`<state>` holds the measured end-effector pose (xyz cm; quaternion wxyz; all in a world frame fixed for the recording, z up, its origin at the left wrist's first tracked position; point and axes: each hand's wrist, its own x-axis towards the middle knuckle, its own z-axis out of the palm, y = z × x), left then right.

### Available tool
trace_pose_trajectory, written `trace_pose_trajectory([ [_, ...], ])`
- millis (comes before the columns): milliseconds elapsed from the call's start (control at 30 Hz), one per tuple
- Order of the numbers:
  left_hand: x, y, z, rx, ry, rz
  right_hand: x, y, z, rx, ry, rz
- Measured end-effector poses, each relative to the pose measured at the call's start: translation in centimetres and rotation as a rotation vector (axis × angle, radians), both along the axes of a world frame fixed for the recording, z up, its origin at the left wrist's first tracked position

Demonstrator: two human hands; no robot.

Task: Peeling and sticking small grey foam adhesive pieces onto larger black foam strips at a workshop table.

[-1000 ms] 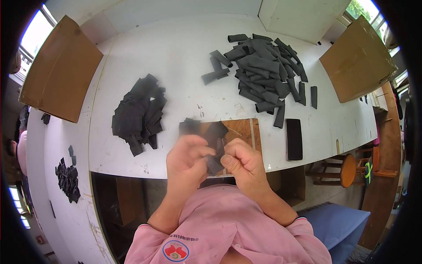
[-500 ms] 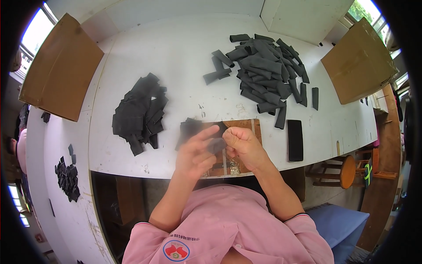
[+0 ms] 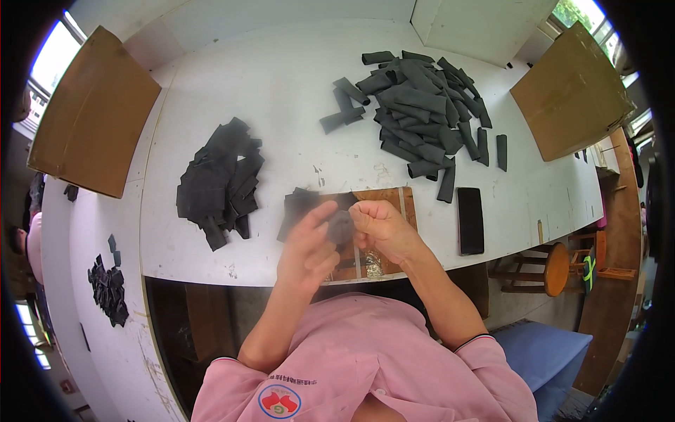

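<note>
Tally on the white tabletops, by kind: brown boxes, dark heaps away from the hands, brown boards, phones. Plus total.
Brown boxes: 2
Dark heaps: 3 (flat pieces, tubes, small far-left one)
Brown board: 1
Black phone: 1
Total: 7

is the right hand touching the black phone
Apart: the head view shows a strip of white tabletop between the right hand and the black phone.
</note>
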<state>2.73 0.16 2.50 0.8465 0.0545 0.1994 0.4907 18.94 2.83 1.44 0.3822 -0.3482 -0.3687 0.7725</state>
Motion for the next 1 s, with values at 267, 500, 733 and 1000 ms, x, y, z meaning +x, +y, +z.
trace_pose_trajectory([
  [267,0.8,-1.3,0.1,0.26,0.545,-0.004,0.4,0.3,-1.1,0.157,-0.093,0.055],
  [500,1.1,0.0,1.0,0.944,1.341,0.373,0.3,0.1,0.1,0.295,-0.414,-0.081],
  [733,1.2,-0.5,1.7,0.804,0.878,0.457,-0.1,-1.1,5.6,1.233,-0.957,-0.192],
  [1000,1.5,-0.9,-0.4,0.598,0.688,0.314,0.5,-1.1,0.9,1.274,-1.133,-0.074],
])
